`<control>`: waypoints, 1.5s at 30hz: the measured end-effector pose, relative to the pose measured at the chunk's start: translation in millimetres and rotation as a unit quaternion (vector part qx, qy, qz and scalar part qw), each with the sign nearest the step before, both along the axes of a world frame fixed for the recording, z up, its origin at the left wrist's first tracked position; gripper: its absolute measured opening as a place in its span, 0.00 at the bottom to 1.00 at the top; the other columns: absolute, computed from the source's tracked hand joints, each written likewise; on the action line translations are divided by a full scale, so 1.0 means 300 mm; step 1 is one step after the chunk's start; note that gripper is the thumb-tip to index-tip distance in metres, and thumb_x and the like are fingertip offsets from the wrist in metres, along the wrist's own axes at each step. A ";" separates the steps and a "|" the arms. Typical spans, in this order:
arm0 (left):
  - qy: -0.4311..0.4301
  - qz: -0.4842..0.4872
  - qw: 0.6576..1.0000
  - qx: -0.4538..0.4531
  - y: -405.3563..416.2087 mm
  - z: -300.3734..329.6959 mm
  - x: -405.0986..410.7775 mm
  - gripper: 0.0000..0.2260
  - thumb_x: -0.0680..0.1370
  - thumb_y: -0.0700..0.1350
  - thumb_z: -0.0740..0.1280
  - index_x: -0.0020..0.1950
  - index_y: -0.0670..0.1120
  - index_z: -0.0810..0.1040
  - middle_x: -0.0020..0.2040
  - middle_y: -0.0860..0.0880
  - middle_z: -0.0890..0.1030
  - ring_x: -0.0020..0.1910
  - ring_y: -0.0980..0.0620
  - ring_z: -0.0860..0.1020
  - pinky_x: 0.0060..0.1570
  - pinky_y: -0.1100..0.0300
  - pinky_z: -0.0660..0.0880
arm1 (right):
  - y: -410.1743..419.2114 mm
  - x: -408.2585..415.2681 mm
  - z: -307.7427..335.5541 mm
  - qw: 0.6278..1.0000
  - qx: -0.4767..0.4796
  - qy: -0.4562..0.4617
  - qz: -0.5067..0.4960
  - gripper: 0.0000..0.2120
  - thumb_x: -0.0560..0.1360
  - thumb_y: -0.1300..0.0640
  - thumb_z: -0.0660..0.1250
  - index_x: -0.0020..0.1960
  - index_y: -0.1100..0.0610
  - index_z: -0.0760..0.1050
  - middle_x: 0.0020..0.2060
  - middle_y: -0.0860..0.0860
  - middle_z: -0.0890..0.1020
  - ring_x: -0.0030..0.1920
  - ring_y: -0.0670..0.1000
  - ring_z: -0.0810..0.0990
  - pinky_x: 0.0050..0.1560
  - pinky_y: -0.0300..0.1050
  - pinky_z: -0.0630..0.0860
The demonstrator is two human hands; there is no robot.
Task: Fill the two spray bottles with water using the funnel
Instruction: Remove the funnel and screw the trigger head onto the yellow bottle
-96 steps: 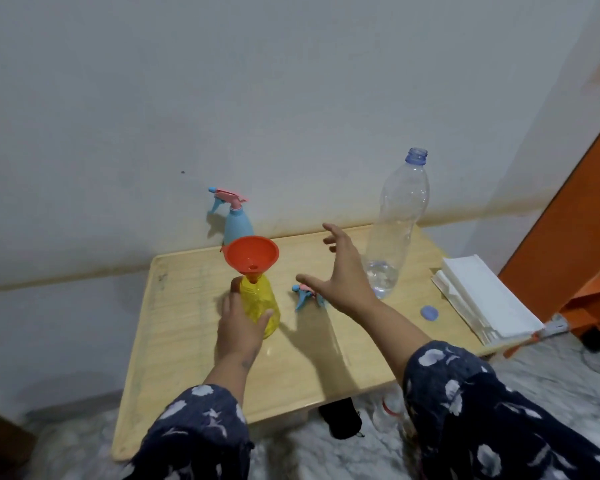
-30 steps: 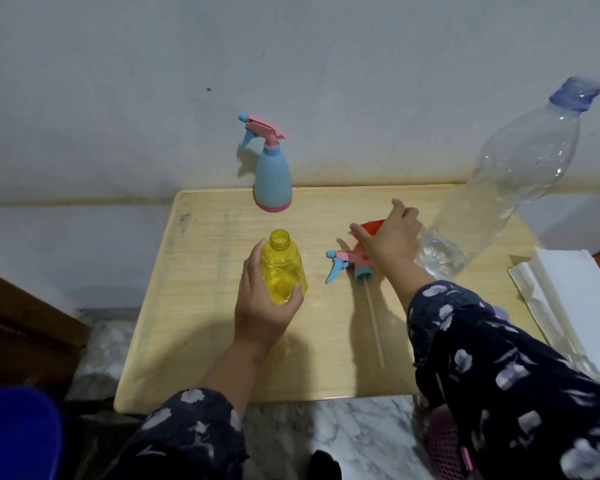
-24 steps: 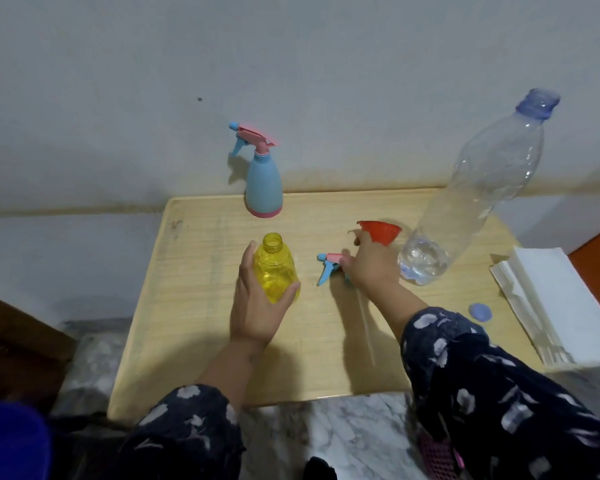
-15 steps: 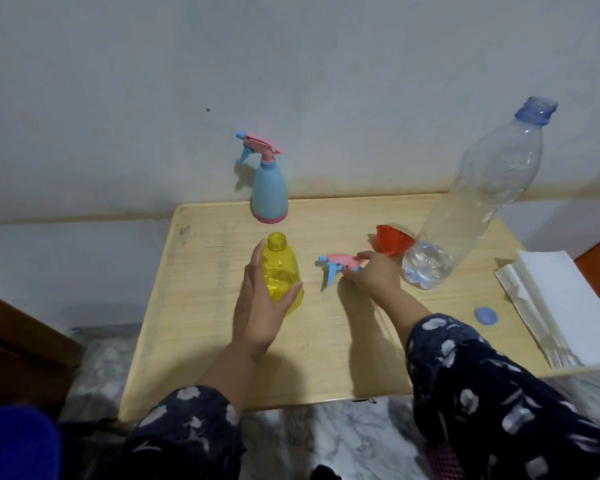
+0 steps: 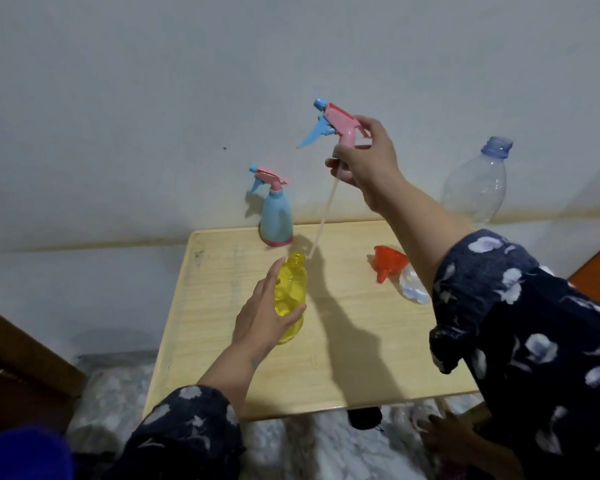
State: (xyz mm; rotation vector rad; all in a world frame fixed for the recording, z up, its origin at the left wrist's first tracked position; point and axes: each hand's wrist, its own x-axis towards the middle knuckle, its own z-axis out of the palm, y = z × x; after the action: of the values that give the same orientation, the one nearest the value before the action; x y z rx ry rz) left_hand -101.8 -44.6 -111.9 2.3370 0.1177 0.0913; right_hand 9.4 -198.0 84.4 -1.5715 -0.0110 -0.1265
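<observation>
Wooden table [image 5: 343, 358] against grey wall. Left hand [image 5: 264, 317] wraps yellow spray bottle [image 5: 290, 296], upright near table centre, neck open. Orange funnel [image 5: 387, 261] on its side, just beside clear water bottle [image 5: 475, 199]. Right hand [image 5: 364, 161] pinches spray head [image 5: 336, 124] aloft, dip tube [image 5: 321, 220] dangling, tip just beside neck. Blue spray bottle [image 5: 276, 216] capped at wall. Best: steady the bottle, thread tube tip in first, lower, then screw straight. Versus 0.5 s ago: spray head lifted off table; funnel unmoved.
</observation>
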 end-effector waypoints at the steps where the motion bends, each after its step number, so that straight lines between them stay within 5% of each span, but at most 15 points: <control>1: 0.000 -0.003 1.000 0.000 0.001 0.005 -0.001 0.40 0.73 0.59 0.71 0.73 0.72 0.45 0.72 0.58 0.66 0.64 0.50 0.74 0.51 0.56 0.74 | 0.006 -0.001 0.010 1.000 -0.003 -0.018 -0.007 0.21 0.74 0.69 0.62 0.60 0.49 0.67 0.43 0.53 0.76 0.39 0.53 0.82 0.51 0.53 0.81; 14: -0.027 0.004 0.999 -0.038 -0.008 0.099 0.022 0.40 0.73 0.60 0.71 0.73 0.72 0.46 0.73 0.60 0.66 0.63 0.50 0.74 0.49 0.59 0.70 | 0.091 -0.061 -0.084 0.997 -0.058 -0.059 0.010 0.22 0.73 0.63 0.65 0.62 0.44 0.67 0.49 0.54 0.78 0.45 0.54 0.85 0.52 0.55 0.81; 19: -0.037 0.015 0.998 -0.038 -0.010 0.152 0.067 0.40 0.71 0.62 0.71 0.73 0.71 0.48 0.71 0.57 0.70 0.63 0.49 0.75 0.50 0.57 0.73 | 0.119 -0.099 -0.183 0.994 -0.068 -0.037 0.072 0.22 0.72 0.63 0.68 0.60 0.44 0.68 0.51 0.56 0.79 0.50 0.54 0.81 0.42 0.42 0.76; 26: -0.039 0.009 0.997 -0.065 0.006 0.181 0.102 0.41 0.70 0.63 0.72 0.73 0.72 0.46 0.71 0.55 0.71 0.66 0.47 0.73 0.57 0.50 0.75 | 0.094 -0.099 -0.193 0.985 -0.101 -0.029 0.134 0.17 0.74 0.61 0.70 0.60 0.51 0.70 0.47 0.55 0.81 0.45 0.49 0.79 0.45 0.37 0.76; 31: -0.029 -0.017 0.994 -0.104 0.007 0.177 0.102 0.42 0.69 0.61 0.73 0.74 0.70 0.48 0.69 0.55 0.73 0.65 0.50 0.73 0.59 0.49 0.75 | 0.062 -0.073 -0.169 0.974 -0.129 0.008 0.186 0.19 0.73 0.61 0.71 0.62 0.55 0.73 0.48 0.56 0.82 0.48 0.52 0.81 0.55 0.49 0.78; 35: -0.021 -0.028 0.992 -0.122 0.002 0.168 0.101 0.42 0.70 0.61 0.73 0.75 0.68 0.50 0.68 0.55 0.74 0.64 0.51 0.74 0.59 0.51 0.75 | 0.050 -0.073 -0.172 0.973 -0.128 0.018 0.191 0.16 0.72 0.62 0.72 0.59 0.56 0.75 0.49 0.57 0.82 0.49 0.53 0.81 0.54 0.50 0.79; 39: -0.012 -0.028 0.992 -0.121 -0.007 0.163 0.102 0.42 0.70 0.61 0.73 0.75 0.67 0.51 0.68 0.55 0.74 0.64 0.52 0.74 0.59 0.51 0.75 | 0.064 -0.079 -0.199 0.979 -0.128 -0.069 0.141 0.29 0.68 0.64 0.75 0.64 0.48 0.72 0.51 0.53 0.82 0.50 0.51 0.82 0.53 0.43 0.79; 45: -0.020 -0.022 0.996 -0.082 -0.030 0.169 0.102 0.42 0.70 0.60 0.73 0.76 0.65 0.52 0.65 0.57 0.74 0.63 0.53 0.74 0.57 0.53 0.75 | 0.067 -0.089 -0.226 0.980 -0.138 -0.118 0.077 0.34 0.66 0.57 0.78 0.66 0.45 0.67 0.37 0.50 0.74 0.38 0.48 0.74 0.42 0.42 0.74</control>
State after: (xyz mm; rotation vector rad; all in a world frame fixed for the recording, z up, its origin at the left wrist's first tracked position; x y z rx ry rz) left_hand -71.3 -53.7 -61.1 2.1710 0.0514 0.1024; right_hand -17.4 -178.0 16.5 -1.8165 -0.3499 -0.1956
